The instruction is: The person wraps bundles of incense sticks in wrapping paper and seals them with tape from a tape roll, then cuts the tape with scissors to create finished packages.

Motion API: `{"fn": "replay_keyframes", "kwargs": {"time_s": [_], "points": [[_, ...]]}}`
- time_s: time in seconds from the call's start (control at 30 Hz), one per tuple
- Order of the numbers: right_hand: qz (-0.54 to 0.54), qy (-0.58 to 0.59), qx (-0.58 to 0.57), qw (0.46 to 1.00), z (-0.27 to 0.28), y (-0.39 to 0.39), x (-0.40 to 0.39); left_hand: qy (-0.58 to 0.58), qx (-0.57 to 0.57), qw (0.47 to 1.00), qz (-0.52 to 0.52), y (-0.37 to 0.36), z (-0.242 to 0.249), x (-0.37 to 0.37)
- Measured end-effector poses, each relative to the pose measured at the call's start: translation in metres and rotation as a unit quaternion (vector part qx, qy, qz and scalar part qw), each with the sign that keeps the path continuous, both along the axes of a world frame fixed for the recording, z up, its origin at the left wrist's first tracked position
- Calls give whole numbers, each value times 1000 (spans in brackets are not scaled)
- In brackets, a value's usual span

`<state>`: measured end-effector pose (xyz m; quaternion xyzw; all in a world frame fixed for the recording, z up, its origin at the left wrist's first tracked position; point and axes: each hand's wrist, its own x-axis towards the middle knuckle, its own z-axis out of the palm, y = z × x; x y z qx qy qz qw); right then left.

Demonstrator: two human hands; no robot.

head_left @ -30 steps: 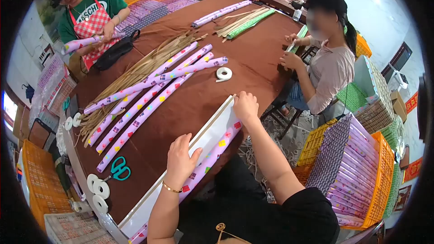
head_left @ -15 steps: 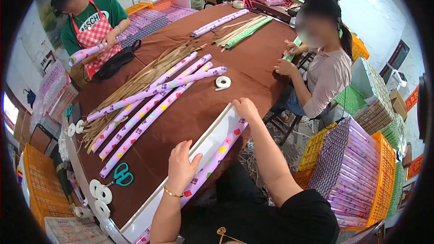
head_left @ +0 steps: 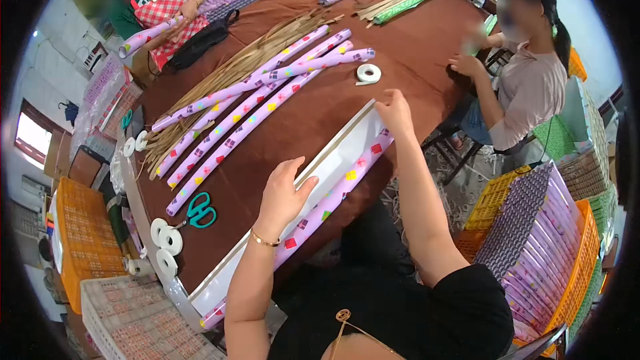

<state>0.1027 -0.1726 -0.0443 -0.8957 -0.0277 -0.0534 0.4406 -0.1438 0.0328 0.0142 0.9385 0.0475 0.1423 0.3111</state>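
A partly rolled pink patterned sheet (head_left: 351, 175) lies along the near table edge, its white inner side and a brown strip along its far border facing up. My right hand (head_left: 395, 113) is at the sheet's upper right end, fingers bent over the strip's tip; what is between them is too small to make out. Near the middle of the strip, my left hand (head_left: 287, 193) rests with thumb and fingers apart. Beyond lie several rolled pink tubes (head_left: 257, 105) on a heap of brown strips (head_left: 230, 70). A white tape roll (head_left: 368, 74) sits past my right hand.
Teal scissors (head_left: 201, 211) and several white tape rolls (head_left: 167, 263) lie at the table's left edge. One person (head_left: 167, 3) holds a pink roll across the table; another person (head_left: 533, 80) sits at the right. An orange crate (head_left: 579, 273) of rolls stands lower right.
The view has shifted, so the table's contents sit further right and the far ones higher. My right hand's fingers are more raised at the sheet's end. My left hand stays near the strip.
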Motion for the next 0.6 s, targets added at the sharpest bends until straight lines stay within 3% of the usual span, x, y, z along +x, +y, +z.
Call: {"fn": "replay_keyframes", "kwargs": {"time_s": [0.3, 0.4, 0.6], "points": [[19, -16, 95, 995, 17, 2, -17, 100, -177, 978, -49, -2, 19, 67], [6, -22, 99, 995, 20, 3, -21, 69, -139, 985, -69, -5, 9, 115], [-38, -36, 127, 990, 17, 7, -26, 179, -375, 908, -53, -31, 0, 193]]}}
